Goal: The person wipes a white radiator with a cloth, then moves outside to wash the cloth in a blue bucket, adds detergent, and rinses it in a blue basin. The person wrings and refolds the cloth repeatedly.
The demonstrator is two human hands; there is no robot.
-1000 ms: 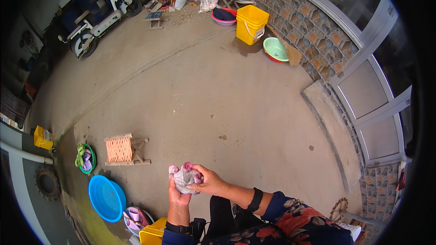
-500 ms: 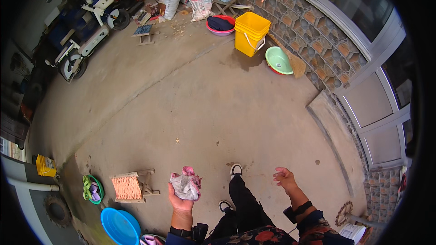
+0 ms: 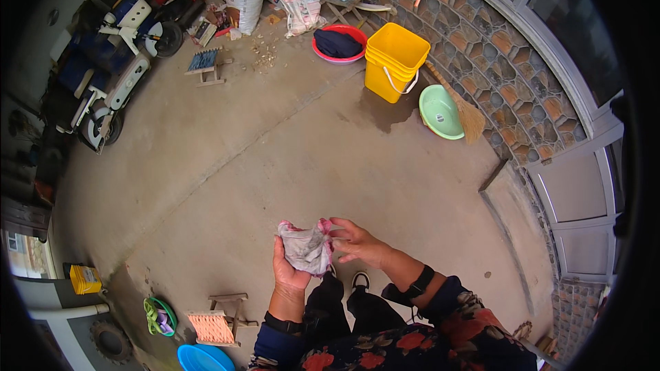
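"What do we see first, from the left?"
"We see a woven stool standing on the floor, then our left hand, holding a crumpled grey-and-pink cloth above that floor."
"And our right hand?"
"It's loosely spread at the cloth's right edge; we can't tell whether it touches. Farther right, we see stacked yellow buckets, a pale green basin and a broom."

From the cloth, lots of rm over the concrete floor twd 12 o'clock, till the white sacks. In the way: yellow buckets at 1, blue tub at 7, folding stool at 8, e-scooter at 10.
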